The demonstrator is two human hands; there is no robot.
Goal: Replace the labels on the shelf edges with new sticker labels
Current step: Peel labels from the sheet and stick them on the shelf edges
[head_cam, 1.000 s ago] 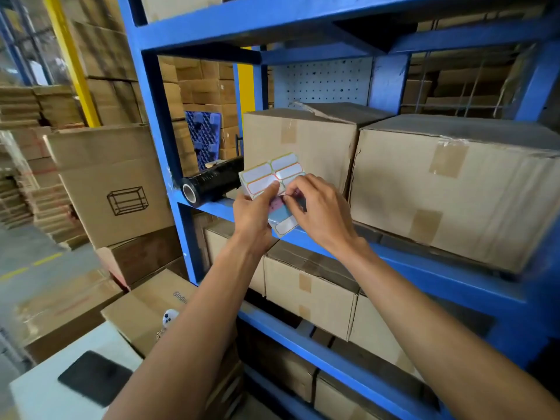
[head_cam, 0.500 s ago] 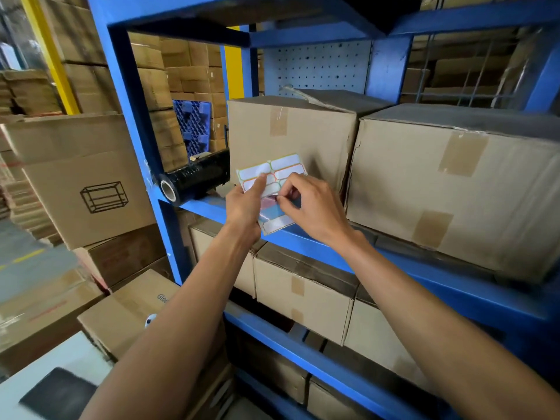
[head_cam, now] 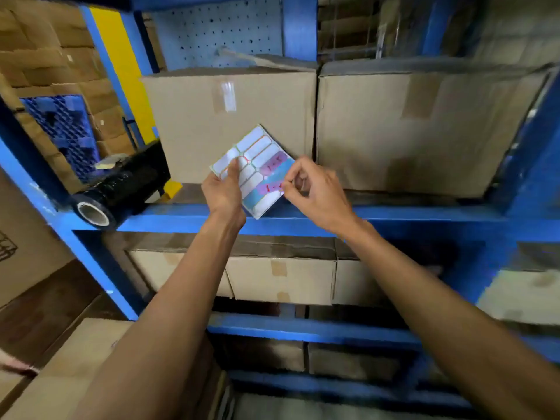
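Head view: thin white sheet of rounded sticker labels, light and floppy, best peeled from a corner. It hangs above the blue metal shelf edge. Left hand grips its left side; right hand pinches a pink marked label's edge. Brown cardboard boxes stand behind.

Blue shelf edge, black film roll — white label sheet, pink-and-blue stickers, red writing.
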